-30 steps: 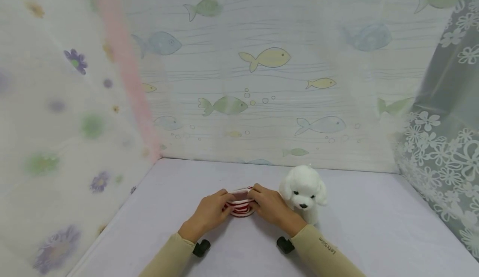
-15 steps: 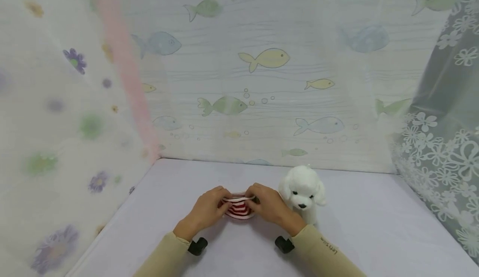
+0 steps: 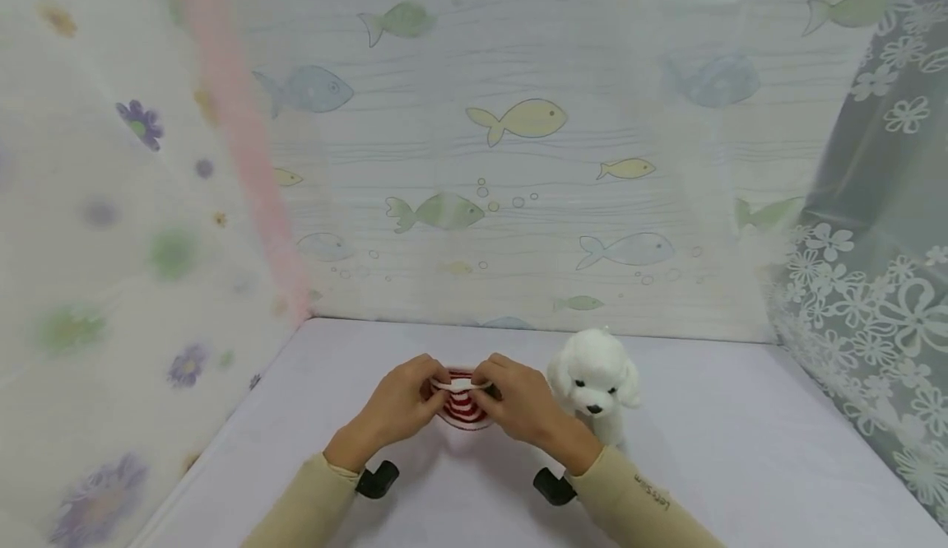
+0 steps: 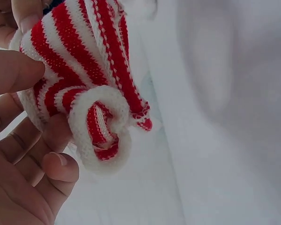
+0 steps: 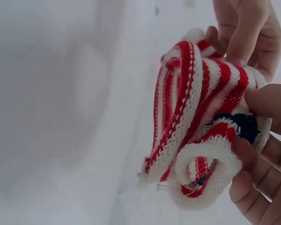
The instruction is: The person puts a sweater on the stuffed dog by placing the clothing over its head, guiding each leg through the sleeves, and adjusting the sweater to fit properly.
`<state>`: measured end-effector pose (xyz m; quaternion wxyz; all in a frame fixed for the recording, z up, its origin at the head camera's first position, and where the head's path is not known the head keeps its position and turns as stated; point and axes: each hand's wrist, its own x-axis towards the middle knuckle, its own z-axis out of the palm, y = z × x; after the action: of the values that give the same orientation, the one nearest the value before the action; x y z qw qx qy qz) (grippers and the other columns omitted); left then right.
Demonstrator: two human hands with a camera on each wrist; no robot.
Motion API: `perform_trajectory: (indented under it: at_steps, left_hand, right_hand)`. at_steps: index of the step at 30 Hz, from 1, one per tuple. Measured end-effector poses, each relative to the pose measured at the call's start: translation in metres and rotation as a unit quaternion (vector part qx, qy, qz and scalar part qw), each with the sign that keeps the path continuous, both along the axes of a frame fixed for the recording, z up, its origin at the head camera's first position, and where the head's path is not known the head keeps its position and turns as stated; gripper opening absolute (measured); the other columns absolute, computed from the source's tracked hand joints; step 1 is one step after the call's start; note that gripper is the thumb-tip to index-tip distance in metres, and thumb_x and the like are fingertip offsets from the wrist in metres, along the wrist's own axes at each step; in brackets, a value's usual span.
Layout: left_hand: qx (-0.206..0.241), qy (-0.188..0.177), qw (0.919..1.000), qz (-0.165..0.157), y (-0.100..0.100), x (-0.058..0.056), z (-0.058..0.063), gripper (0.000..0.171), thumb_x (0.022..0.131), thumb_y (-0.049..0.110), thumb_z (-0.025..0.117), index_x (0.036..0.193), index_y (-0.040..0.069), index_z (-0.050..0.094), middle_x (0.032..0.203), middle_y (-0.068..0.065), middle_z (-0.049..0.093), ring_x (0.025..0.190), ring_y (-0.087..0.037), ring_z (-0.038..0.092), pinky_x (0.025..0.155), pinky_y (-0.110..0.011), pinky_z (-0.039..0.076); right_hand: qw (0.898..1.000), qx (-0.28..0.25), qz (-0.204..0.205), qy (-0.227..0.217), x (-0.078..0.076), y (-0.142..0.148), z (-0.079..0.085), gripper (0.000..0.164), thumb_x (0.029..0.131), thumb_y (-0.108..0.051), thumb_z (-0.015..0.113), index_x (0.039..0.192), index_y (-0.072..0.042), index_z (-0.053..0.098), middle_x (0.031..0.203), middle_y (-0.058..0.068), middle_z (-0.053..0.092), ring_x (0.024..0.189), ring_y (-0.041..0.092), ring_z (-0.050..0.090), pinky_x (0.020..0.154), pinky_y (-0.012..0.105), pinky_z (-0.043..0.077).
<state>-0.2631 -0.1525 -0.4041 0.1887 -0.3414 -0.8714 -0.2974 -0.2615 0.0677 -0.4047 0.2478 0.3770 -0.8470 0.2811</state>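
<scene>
Both hands hold a small knitted sweater (image 3: 461,408) with red and white stripes, raised over the table in the head view. My left hand (image 3: 400,400) pinches one side of its white edge between thumb and fingers. On the opposite side, my right hand (image 3: 522,401) pinches the same edge. A short sleeve with a rolled white cuff (image 4: 79,131) points outward in the left wrist view. The right wrist view shows the other white cuff (image 5: 208,194) and a navy patch (image 5: 243,126) beside it. A white plush dog (image 3: 595,375) stands close behind my right hand.
The white table (image 3: 711,449) reaches back to a fish-printed curtain (image 3: 526,202). Flower-printed sheeting (image 3: 141,285) borders the left side, and a lace-patterned sheer curtain (image 3: 881,309) borders the right. Black wrist cameras (image 3: 378,480) hang beneath the forearms.
Both hands have risen slightly, lifting the sweater with them. Its opening, which faced upward before, has narrowed, and more of the striped side shows. The plush dog stays in place.
</scene>
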Motion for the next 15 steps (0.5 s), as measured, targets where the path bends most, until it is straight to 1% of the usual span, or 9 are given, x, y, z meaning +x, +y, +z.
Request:
perform_trajectory:
  at_steps: [3,7,11,15]
  left_hand:
    - [0.001,0.006,0.9999,-0.011,0.001,0.0,0.012,0.013,0.083,0.003,0.069,0.09,0.011,0.062,0.083,0.007,0.054,0.069,-0.005,0.052,0.06,-0.021,0.047]
    - [0.0,0.015,0.9994,-0.031,0.005,-0.002,0.025,0.012,0.084,0.003,0.066,0.092,0.011,0.061,0.086,0.004,0.056,0.072,-0.006,0.054,0.062,-0.024,0.049]
    - [-0.003,0.015,0.9988,-0.048,0.014,-0.004,0.038,0.011,0.085,0.003,0.065,0.092,0.01,0.06,0.087,0.003,0.057,0.073,-0.007,0.055,0.064,-0.025,0.051]
    - [-0.003,0.017,0.9979,-0.063,0.024,-0.008,0.054,0.01,0.085,0.003,0.063,0.091,0.009,0.059,0.088,0.002,0.056,0.074,-0.007,0.056,0.064,-0.026,0.051]
  right_hand:
    - [0.999,-0.001,-0.002,0.04,0.0,0.002,0.011,0.009,0.085,-0.011,0.071,0.09,-0.011,0.065,0.086,-0.005,0.06,0.073,0.007,0.06,0.061,0.02,0.049]
    - [0.997,0.009,-0.003,0.075,-0.002,0.009,0.026,0.009,0.084,-0.012,0.072,0.09,-0.011,0.065,0.085,-0.004,0.059,0.07,0.006,0.06,0.058,0.019,0.048]
    - [0.994,0.019,0.001,0.108,-0.001,0.019,0.04,0.01,0.083,-0.01,0.073,0.088,-0.01,0.064,0.083,-0.003,0.058,0.065,0.006,0.057,0.056,0.018,0.047]
    - [0.992,0.023,0.002,0.126,0.0,0.03,0.058,0.011,0.081,-0.009,0.074,0.088,-0.009,0.065,0.083,-0.002,0.058,0.064,0.006,0.056,0.056,0.018,0.048]
